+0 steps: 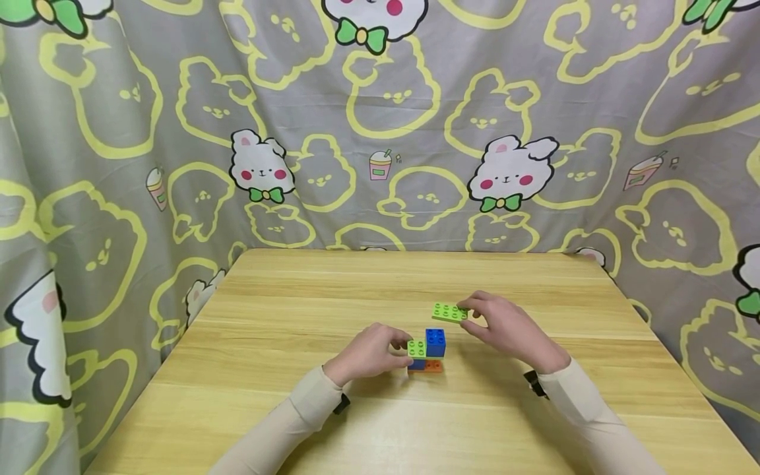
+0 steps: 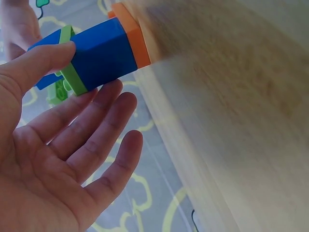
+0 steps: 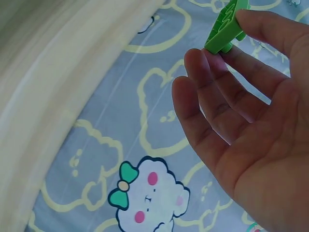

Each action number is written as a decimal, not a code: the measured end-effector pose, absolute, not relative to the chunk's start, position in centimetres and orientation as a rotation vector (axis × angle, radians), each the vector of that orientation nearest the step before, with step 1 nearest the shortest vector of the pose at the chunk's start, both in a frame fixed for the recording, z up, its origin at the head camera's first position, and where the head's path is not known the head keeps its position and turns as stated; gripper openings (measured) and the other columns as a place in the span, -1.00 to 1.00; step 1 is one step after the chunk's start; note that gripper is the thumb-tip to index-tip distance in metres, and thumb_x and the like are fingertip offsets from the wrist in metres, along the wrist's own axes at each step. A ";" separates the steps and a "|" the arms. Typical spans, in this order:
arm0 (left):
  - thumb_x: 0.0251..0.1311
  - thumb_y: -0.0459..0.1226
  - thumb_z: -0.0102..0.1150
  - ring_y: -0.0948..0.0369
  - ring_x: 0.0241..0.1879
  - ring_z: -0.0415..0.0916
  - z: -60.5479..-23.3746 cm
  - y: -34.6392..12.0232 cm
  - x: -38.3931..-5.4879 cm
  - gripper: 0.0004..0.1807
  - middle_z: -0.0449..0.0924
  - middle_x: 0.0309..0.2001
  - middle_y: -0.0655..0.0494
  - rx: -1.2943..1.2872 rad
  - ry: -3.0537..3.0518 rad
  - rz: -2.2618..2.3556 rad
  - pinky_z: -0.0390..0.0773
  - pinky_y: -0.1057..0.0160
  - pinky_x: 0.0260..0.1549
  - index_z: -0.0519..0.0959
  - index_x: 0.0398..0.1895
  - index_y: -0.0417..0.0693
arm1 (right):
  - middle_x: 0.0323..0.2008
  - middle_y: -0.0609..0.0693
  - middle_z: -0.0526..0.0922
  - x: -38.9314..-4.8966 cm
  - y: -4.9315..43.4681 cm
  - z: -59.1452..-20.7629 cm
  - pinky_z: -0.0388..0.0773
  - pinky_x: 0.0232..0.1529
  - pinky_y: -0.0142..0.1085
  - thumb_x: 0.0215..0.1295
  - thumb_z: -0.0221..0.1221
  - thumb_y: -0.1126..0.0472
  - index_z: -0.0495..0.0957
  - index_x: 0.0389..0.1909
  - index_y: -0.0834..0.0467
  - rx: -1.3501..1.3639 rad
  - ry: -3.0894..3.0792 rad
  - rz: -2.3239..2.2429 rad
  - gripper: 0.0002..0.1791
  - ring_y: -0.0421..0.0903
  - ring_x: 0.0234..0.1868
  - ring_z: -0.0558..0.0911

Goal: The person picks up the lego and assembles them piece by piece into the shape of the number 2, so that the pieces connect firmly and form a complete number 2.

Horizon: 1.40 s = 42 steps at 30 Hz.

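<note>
A small stack of toy building blocks stands on the table. At its bottom is an orange plate [image 1: 434, 366], then a blue block [image 2: 106, 50], a light green plate [image 1: 416, 348], and a second blue block [image 1: 435, 343] on the right side. My left hand [image 1: 377, 353] grips the stack from the left, thumb and fingers at the green layer. Behind and right of the stack, my right hand [image 1: 505, 326] pinches another light green plate [image 1: 449, 312] by its right end, above the table. Its hollow underside shows in the right wrist view.
The wooden table [image 1: 285, 297] reaches back to a grey curtain [image 1: 332, 218] with yellow outlines and white cartoon rabbits. More curtain hangs along the left and right sides. A dark band [image 1: 536, 384] sits at the right sleeve.
</note>
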<state>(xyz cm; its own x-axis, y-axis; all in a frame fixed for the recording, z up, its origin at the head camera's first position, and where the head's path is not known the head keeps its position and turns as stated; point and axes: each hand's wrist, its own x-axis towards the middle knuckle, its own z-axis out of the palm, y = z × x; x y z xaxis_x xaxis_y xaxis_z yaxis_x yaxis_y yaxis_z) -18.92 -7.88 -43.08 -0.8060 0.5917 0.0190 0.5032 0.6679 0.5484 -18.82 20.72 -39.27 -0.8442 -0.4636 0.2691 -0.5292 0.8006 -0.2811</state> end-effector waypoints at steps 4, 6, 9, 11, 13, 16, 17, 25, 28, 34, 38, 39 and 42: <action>0.24 -0.11 0.42 0.28 -0.16 0.66 -43.1 -7.9 -18.9 -0.60 0.77 -0.11 0.10 0.894 2.716 0.823 0.61 0.28 -0.11 0.72 0.07 -0.10 | -0.05 -0.03 0.69 -18.5 20.6 -38.9 0.64 -0.17 -0.15 0.37 0.32 0.11 0.69 0.07 0.12 0.796 -2.777 0.515 -0.69 -0.10 -0.16 0.68; 0.24 -0.10 0.42 0.28 -0.16 0.66 -43.1 -7.9 -18.9 -0.60 0.77 -0.12 0.10 0.890 2.713 0.825 0.61 0.28 -0.11 0.72 0.07 -0.10 | -0.06 -0.04 0.69 -18.4 20.5 -38.8 0.64 -0.17 -0.16 0.37 0.32 0.11 0.69 0.07 0.12 0.803 -2.769 0.512 -0.69 -0.11 -0.17 0.68; 0.23 -0.10 0.43 0.28 -0.17 0.66 -43.1 -7.9 -18.9 -0.60 0.77 -0.13 0.10 0.883 2.707 0.833 0.60 0.28 -0.11 0.72 0.07 -0.10 | -0.06 -0.05 0.69 -18.1 20.4 -38.5 0.64 -0.18 -0.16 0.36 0.33 0.11 0.70 0.07 0.13 0.810 -2.759 0.514 -0.69 -0.10 -0.17 0.69; 0.23 -0.10 0.43 0.28 -0.17 0.66 -43.0 -7.8 -18.9 -0.59 0.77 -0.14 0.09 0.879 2.702 0.839 0.60 0.28 -0.10 0.72 0.07 -0.10 | -0.06 -0.05 0.69 -17.9 20.3 -38.4 0.65 -0.18 -0.16 0.36 0.34 0.11 0.70 0.07 0.12 0.814 -2.751 0.508 -0.68 -0.11 -0.17 0.69; 0.23 -0.09 0.43 0.29 -0.17 0.65 -43.0 -7.8 -18.9 -0.59 0.77 -0.14 0.09 0.877 2.699 0.842 0.60 0.28 -0.10 0.71 0.07 -0.10 | -0.06 -0.06 0.69 -17.7 20.2 -38.2 0.65 -0.18 -0.16 0.35 0.34 0.11 0.70 0.07 0.12 0.816 -2.745 0.505 -0.68 -0.11 -0.17 0.69; 0.23 -0.09 0.43 0.30 -0.17 0.65 -42.9 -7.9 -19.0 -0.59 0.77 -0.14 0.10 0.875 2.693 0.846 0.60 0.29 -0.09 0.71 0.07 -0.10 | -0.06 -0.07 0.69 -17.5 20.0 -38.0 0.66 -0.19 -0.17 0.35 0.35 0.10 0.70 0.06 0.11 0.819 -2.739 0.494 -0.68 -0.13 -0.17 0.69; 0.23 -0.09 0.43 0.30 -0.17 0.65 -43.0 -7.9 -19.0 -0.59 0.77 -0.14 0.11 0.876 2.692 0.845 0.60 0.29 -0.10 0.71 0.07 -0.09 | -0.06 -0.07 0.69 -17.4 19.9 -37.9 0.66 -0.19 -0.17 0.35 0.35 0.10 0.70 0.07 0.11 0.820 -2.738 0.495 -0.68 -0.12 -0.17 0.69; 0.23 -0.08 0.43 0.29 -0.16 0.65 -43.2 -7.9 -19.0 -0.58 0.76 -0.16 0.12 0.870 2.675 0.854 0.60 0.29 -0.09 0.71 0.07 -0.10 | -0.05 -0.09 0.68 -17.1 19.7 -37.7 0.66 -0.21 -0.20 0.34 0.36 0.10 0.69 0.06 0.08 0.835 -2.727 0.490 -0.69 -0.20 -0.18 0.67; 0.22 -0.08 0.43 0.28 -0.14 0.65 -43.1 -7.9 -19.0 -0.57 0.75 -0.14 0.11 0.873 2.659 0.866 0.60 0.29 -0.07 0.70 0.08 -0.10 | -0.05 -0.10 0.68 -17.0 19.6 -37.6 0.65 -0.21 -0.20 0.34 0.36 0.11 0.69 0.06 0.07 0.842 -2.722 0.495 -0.69 -0.19 -0.18 0.67; 0.21 0.10 0.40 0.23 -0.05 0.65 -42.7 -8.2 -19.0 -0.42 0.74 -0.05 0.10 0.862 2.653 0.861 0.60 0.24 -0.03 0.66 0.15 -0.07 | -0.04 -0.10 0.68 -16.9 19.5 -37.4 0.66 -0.18 -0.19 0.36 0.34 0.08 0.69 0.08 0.07 0.853 -2.738 0.494 -0.68 -0.21 -0.16 0.66; 0.23 0.18 0.33 0.13 0.07 0.64 -42.1 -8.5 -19.0 -0.31 0.72 0.05 0.06 0.837 2.702 0.910 0.59 0.09 0.08 0.61 0.24 -0.10 | -0.03 -0.10 0.68 -16.8 19.5 -37.3 0.66 -0.16 -0.18 0.37 0.34 0.07 0.68 0.09 0.07 0.855 -2.747 0.497 -0.67 -0.21 -0.16 0.67; 0.25 0.17 0.32 0.10 0.10 0.63 -41.9 -8.5 -19.0 -0.31 0.71 0.07 0.06 0.831 2.716 0.937 0.57 0.05 0.11 0.60 0.26 -0.11 | -0.03 -0.10 0.68 -16.8 19.5 -37.3 0.66 -0.16 -0.18 0.36 0.34 0.08 0.68 0.09 0.07 0.856 -2.745 0.498 -0.67 -0.21 -0.16 0.67; 0.27 0.13 0.33 0.05 0.17 0.59 -41.4 -8.7 -19.0 -0.34 0.68 0.13 0.06 0.810 2.756 1.050 0.54 -0.03 0.17 0.58 0.27 -0.09 | -0.03 -0.10 0.67 -16.7 19.4 -37.3 0.66 -0.16 -0.18 0.36 0.35 0.09 0.68 0.09 0.07 0.874 -2.728 0.502 -0.67 -0.19 -0.15 0.68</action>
<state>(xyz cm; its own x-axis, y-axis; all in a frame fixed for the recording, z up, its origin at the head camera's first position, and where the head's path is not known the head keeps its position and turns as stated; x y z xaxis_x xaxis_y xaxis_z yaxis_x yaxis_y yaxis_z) -19.00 -8.66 -41.45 -0.8566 0.5048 0.1070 0.4481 0.6247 0.6395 -16.68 19.42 -37.30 -0.7948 -0.5161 0.3192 -0.5959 0.7631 -0.2500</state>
